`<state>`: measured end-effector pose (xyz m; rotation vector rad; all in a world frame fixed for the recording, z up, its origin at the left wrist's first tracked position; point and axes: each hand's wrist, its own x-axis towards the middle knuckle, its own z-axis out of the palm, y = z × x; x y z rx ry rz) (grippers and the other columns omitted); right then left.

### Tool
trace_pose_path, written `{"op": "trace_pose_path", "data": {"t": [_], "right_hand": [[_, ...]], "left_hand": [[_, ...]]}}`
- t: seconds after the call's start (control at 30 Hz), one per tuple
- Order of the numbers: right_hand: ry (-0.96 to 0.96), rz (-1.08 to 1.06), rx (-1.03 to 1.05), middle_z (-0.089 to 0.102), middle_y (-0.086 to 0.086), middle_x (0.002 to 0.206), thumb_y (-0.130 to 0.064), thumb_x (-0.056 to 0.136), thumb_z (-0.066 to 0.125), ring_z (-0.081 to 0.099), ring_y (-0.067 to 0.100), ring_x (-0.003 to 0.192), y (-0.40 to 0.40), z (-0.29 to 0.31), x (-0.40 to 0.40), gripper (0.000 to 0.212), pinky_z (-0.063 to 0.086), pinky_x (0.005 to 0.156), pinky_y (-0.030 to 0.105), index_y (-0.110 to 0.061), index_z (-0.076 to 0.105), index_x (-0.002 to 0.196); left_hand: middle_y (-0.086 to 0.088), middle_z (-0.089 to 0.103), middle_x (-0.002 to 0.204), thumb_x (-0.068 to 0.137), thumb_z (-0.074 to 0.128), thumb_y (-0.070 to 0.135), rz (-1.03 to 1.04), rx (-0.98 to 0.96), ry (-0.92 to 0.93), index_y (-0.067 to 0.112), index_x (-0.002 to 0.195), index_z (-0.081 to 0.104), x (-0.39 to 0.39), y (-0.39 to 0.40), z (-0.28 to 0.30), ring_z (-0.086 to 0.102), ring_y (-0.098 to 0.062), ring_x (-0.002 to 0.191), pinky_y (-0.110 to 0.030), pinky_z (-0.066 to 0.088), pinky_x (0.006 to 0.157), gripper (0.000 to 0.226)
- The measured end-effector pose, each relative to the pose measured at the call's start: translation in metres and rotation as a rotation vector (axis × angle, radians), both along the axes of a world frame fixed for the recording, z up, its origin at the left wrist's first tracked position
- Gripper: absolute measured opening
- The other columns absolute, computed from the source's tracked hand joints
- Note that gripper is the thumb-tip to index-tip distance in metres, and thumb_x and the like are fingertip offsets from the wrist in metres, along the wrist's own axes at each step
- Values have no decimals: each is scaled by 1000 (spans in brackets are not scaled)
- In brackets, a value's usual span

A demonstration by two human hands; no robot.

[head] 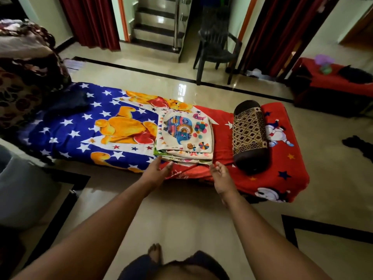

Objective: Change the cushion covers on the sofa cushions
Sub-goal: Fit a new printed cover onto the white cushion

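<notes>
A stack of folded cushion covers [184, 136] lies on a low mattress [80, 128] spread with a blue and red cartoon sheet. The top cover is cream with a colourful elephant print. Both my arms reach forward to the stack's near edge. My left hand [156, 168] is open, its fingertips at the stack's lower left corner. My right hand [222, 177] is open too, fingers relaxed, just below the stack's lower right corner. Neither hand holds anything. A brown patterned bolster cushion [250, 136] lies on the mattress to the right of the stack.
A sofa with a dark floral throw [22, 83] stands at the left. A dark plastic chair [216, 47] stands by the stairs behind the mattress. A red-covered low table [333, 85] is at the right. A dark cloth [357, 146] lies on the glossy tiled floor [181, 215].
</notes>
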<state>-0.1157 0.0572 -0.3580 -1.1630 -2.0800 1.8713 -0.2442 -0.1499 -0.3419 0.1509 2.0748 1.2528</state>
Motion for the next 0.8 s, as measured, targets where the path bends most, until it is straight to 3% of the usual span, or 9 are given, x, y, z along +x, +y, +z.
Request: {"op": "trace_pose_path", "data": {"t": [0.17,0.37,0.5,0.63,0.73,0.8], "right_hand": [[-70,-42,13,43,10,153,-54,93,57,44,22,136,37,-18,-64,71,38,99,30,-18,37,151],[-150,-98,-34,51,9,146,-50,96,58,51,19,127,107,-68,-143,63,42,97,31,-16,42,148],[-227,-142,-61,59,5,137,-72,84,57,59,21,118,171,-132,-208,72,52,95,38,-26,49,139],[-363,-121,-149,60,4,132,-53,93,62,63,19,108,246,-212,-276,57,58,78,34,-24,49,140],[-490,-66,-123,57,8,140,-49,94,63,61,26,117,294,-273,-313,58,56,91,39,-19,48,141],[-575,-35,-112,53,10,145,-45,96,61,56,29,126,321,-312,-334,58,48,95,31,-14,46,144]], "left_hand": [[-12,35,158,89,55,65,-53,-122,-1,35,157,19,-79,27,-16,45,-32,137,-53,48,104,82],[-10,27,162,95,55,54,-175,-236,-1,30,158,20,-152,103,-46,39,-33,141,-48,44,105,76],[-7,28,163,93,55,60,-302,-362,59,30,158,21,-211,182,-86,34,-31,145,-49,39,112,79],[-3,25,164,93,52,62,-486,-488,95,30,159,17,-265,276,-148,31,-26,147,-46,35,116,81],[0,18,166,92,49,68,-670,-566,105,31,160,11,-291,326,-199,26,-24,149,-43,31,118,86],[2,12,167,90,45,72,-777,-610,84,32,159,7,-302,353,-233,22,-24,151,-46,30,119,89]]}}
